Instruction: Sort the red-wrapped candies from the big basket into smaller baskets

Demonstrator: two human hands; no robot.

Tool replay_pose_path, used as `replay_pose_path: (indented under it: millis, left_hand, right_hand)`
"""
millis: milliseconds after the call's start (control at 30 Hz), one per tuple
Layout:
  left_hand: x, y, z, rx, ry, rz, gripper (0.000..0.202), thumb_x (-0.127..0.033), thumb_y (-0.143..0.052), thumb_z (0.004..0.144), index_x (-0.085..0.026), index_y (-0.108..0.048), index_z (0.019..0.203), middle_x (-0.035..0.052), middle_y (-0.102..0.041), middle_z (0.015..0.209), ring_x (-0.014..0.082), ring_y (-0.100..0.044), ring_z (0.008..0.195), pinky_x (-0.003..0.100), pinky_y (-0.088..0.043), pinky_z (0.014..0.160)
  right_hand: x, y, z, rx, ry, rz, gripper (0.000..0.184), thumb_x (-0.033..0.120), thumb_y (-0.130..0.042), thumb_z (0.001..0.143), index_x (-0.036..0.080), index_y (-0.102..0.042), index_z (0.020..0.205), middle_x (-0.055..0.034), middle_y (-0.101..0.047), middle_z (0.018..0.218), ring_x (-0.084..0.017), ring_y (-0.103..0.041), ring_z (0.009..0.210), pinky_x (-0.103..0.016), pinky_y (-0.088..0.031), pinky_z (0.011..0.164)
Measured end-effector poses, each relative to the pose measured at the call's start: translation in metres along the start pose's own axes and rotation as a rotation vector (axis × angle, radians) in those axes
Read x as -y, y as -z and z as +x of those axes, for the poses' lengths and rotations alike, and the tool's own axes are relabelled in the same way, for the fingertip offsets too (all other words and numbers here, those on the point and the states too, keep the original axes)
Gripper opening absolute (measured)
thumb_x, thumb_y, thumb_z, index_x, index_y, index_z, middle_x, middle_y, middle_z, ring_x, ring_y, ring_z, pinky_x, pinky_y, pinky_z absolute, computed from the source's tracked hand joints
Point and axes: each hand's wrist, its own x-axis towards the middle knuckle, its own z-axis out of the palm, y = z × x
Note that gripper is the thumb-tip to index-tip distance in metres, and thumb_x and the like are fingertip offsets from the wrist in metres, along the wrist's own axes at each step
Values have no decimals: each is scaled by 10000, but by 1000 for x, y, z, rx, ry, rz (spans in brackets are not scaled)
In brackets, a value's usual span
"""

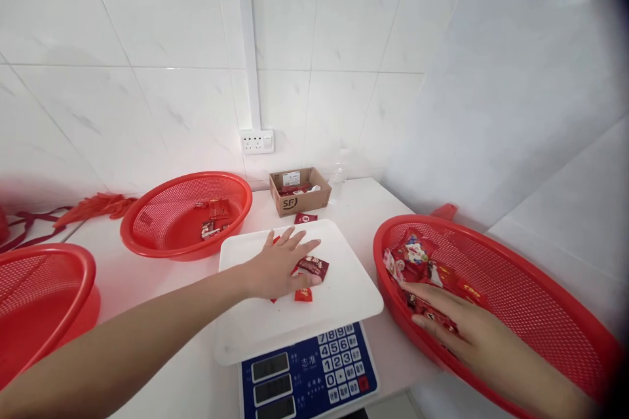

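Observation:
My left hand (279,270) is spread over the white tray (339,314) of a weighing scale, palm down, above several small red packets. A dark red packet (313,267) lies beside its fingers, and a brighter red packet (303,294) lies just below its thumb. Part of the packets is hidden under the hand. My right hand (464,324) reaches into the right-hand red basket (545,288), with thumb and fingers stretched out and apart. Red packets (432,314) show between them. Whether it grips any, I cannot make out. More packets (415,252) lie beyond its fingertips.
A blue keypad panel (309,373) fronts the scale. To the left stand a red basket (132,245) with a few packets and another red basket (81,268). Behind the tray are a small cardboard box (304,203), a loose packet (305,218) and a clear bottle (340,167) by the tiled wall.

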Motion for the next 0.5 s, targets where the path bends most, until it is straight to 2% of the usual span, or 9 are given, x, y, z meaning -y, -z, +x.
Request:
replay_pose_path:
  millis: [67,133,233,333,400,500]
  left_hand:
    - [-7,-15,1,-35,109,27,742,-703,-272,813,-291,-207,1426,115,-132,1516,370,-20,1373,655,-41,1027]
    - [-10,-27,3,-64,99,91,715,-693,-284,817,-283,-285,1404,128,-188,1503,395,-63,1364,664,-31,1020]
    - [-3,-28,5,-60,-96,148,565,-590,-346,859,-313,-385,1351,94,-279,1479,351,-157,1362,601,-59,1059]
    - [12,-12,1,25,-231,121,556,-571,-429,837,-352,-379,1346,48,-266,1487,297,-161,1372,542,-59,1088]
    - [25,0,-7,13,-167,104,623,-607,-429,822,-354,-313,1380,31,-210,1505,270,-113,1384,509,-47,1101]
    - [54,13,-27,-85,144,119,654,-608,-333,858,-293,-226,1421,49,-135,1522,243,-41,1392,473,-59,1107]
  right_hand:
    - [-5,-12,-7,-86,-54,27,505,541,-414,841,267,-538,1247,-57,-527,1313,-296,-480,1203,-489,-422,975]
    - [-3,-22,-8,-140,-87,43,525,545,-417,834,238,-542,1242,-69,-545,1292,-288,-495,1190,-477,-440,963]
    - [7,-29,-4,-143,-53,47,508,514,-427,842,222,-537,1243,-75,-549,1287,-270,-497,1191,-450,-438,973]
    - [9,-33,1,-154,8,23,492,494,-432,846,211,-544,1233,-85,-561,1272,-272,-509,1178,-445,-434,978]
    - [2,-39,3,-188,38,7,494,497,-440,839,209,-551,1224,-88,-568,1263,-281,-516,1169,-452,-444,969]
    - [-17,-55,4,-241,93,-8,478,490,-454,830,216,-562,1207,-84,-570,1261,-288,-519,1165,-450,-460,956]
